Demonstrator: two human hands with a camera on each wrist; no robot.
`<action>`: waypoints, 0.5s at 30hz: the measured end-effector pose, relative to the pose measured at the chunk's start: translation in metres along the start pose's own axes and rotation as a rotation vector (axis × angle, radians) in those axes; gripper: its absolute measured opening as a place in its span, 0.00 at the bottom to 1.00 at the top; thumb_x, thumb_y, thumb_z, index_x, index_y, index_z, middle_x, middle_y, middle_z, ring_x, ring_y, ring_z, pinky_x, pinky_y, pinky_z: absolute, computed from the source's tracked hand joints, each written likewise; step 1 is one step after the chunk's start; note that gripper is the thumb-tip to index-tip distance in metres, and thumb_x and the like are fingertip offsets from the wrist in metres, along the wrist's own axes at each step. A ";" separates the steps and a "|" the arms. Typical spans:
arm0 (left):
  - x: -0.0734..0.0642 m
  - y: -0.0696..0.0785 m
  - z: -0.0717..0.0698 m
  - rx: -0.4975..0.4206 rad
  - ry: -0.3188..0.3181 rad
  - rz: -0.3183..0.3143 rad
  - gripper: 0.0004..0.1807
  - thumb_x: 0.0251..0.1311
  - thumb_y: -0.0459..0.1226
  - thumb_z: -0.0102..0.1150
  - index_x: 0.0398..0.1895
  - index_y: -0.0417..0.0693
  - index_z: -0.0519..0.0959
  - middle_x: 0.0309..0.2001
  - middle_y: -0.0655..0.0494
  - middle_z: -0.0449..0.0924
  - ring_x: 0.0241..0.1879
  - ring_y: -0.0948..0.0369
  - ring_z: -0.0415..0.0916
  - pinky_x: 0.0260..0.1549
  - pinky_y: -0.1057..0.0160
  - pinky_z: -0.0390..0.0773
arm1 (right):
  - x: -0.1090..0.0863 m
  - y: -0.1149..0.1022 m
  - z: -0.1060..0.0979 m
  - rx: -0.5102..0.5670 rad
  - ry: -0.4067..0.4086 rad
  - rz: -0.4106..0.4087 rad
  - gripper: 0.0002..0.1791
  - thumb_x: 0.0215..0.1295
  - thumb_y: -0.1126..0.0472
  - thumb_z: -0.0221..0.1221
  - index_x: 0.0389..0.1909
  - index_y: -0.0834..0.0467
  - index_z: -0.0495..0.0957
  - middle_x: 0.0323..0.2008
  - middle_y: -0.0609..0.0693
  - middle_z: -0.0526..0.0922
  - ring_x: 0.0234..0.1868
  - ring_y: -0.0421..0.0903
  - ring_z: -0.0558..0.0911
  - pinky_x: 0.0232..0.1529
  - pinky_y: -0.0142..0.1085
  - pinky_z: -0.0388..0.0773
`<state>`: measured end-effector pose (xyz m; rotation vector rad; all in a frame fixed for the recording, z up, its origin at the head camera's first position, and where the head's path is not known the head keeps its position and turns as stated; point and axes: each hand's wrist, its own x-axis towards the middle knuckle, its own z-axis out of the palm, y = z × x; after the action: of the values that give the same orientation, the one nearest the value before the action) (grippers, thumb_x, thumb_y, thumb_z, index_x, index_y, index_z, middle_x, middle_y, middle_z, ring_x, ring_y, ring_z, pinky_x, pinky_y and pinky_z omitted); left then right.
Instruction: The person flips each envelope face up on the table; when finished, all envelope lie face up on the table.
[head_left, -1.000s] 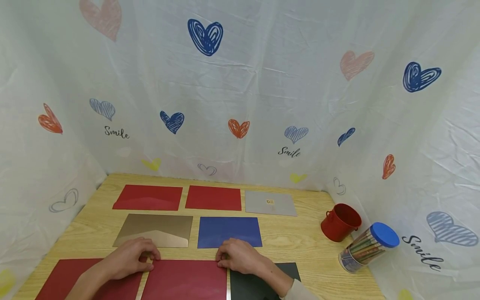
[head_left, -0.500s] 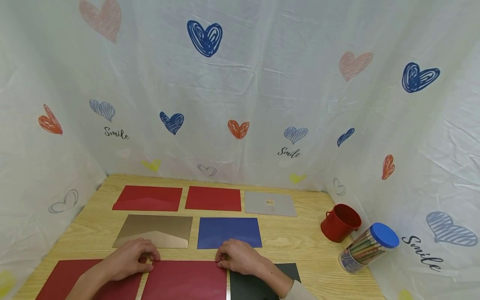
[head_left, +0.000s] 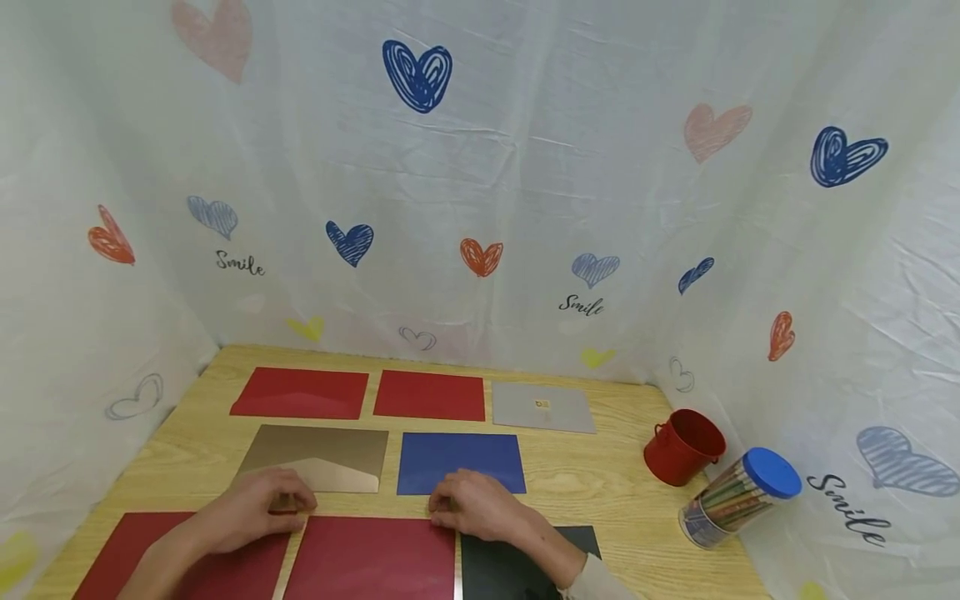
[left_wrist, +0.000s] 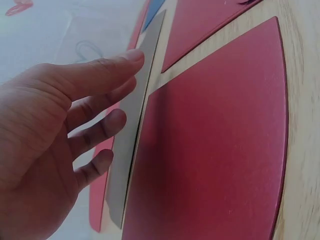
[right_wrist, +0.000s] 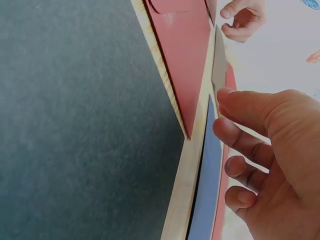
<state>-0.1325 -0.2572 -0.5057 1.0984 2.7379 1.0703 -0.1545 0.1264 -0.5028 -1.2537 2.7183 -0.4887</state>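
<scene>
A crimson envelope (head_left: 371,562) lies flat at the front middle, between a dark red envelope (head_left: 138,532) and a black one (head_left: 491,575). My left hand (head_left: 240,510) hovers at its far left corner; in the left wrist view the fingers (left_wrist: 117,120) are loosely bent with nothing between them. At the far right corner is my right hand (head_left: 478,504), above the gap beside the black envelope. Its thumb and fingers (right_wrist: 237,167) stand apart and hold nothing in the right wrist view. Behind the hands lie a brown envelope (head_left: 330,446) and a blue envelope (head_left: 420,462).
Two red envelopes (head_left: 300,392) and a grey one (head_left: 521,417) form the back row on the wooden table (head_left: 592,467). At the right stand a red bucket (head_left: 671,458) and a blue-lidded jar (head_left: 723,500) of pencils. A white heart-print curtain (head_left: 517,183) encloses the table.
My left hand has lifted slightly off the crimson envelope's corner, its thumb and fingers farther apart. My right hand's fingers have loosened a little too. The view has shifted slightly.
</scene>
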 end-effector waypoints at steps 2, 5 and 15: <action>-0.002 0.000 -0.002 -0.020 0.002 0.008 0.08 0.58 0.40 0.72 0.40 0.60 0.84 0.36 0.71 0.80 0.34 0.72 0.74 0.30 0.67 0.76 | 0.002 -0.001 0.000 0.006 -0.002 -0.007 0.06 0.67 0.48 0.65 0.41 0.42 0.85 0.33 0.31 0.79 0.34 0.26 0.72 0.34 0.21 0.69; -0.004 0.000 -0.007 -0.070 -0.019 -0.045 0.08 0.59 0.41 0.71 0.41 0.57 0.84 0.37 0.69 0.80 0.35 0.72 0.74 0.32 0.67 0.76 | 0.007 -0.007 -0.002 0.040 -0.015 -0.007 0.06 0.67 0.48 0.65 0.41 0.42 0.86 0.32 0.31 0.78 0.33 0.26 0.72 0.34 0.21 0.69; -0.030 -0.012 -0.043 -0.037 0.103 -0.201 0.08 0.59 0.39 0.71 0.42 0.54 0.86 0.37 0.64 0.83 0.36 0.72 0.75 0.33 0.68 0.75 | 0.045 -0.052 -0.009 0.018 -0.059 -0.115 0.07 0.69 0.48 0.63 0.44 0.43 0.85 0.32 0.29 0.76 0.37 0.28 0.74 0.38 0.19 0.67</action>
<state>-0.1276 -0.3073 -0.4867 0.7640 2.8175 1.1732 -0.1487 0.0630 -0.4757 -1.4031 2.5986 -0.4783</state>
